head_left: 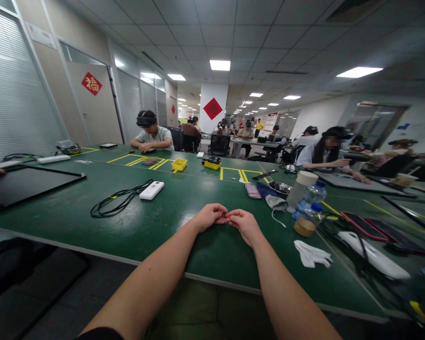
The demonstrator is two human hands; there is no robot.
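Over the green table [170,226], my two hands meet fingertip to fingertip. My left hand [210,218] pinches a small dark red piece [224,215]. Between the thumb and fingers of my right hand [246,225] is a small orange-red piece [228,216]. The two pieces are too small and too covered by fingers for me to tell their kind, or whether they are joined. Left of my hands lies a white power bank [152,190] with a coiled black cable [118,200].
Yellow trays [179,165] stand toward the far side. To the right are plastic bottles [310,198], a pale tumbler [299,189], a crumpled tissue [312,254], phones [364,225] and cables. A black board [28,184] lies at left. Other people sit around.
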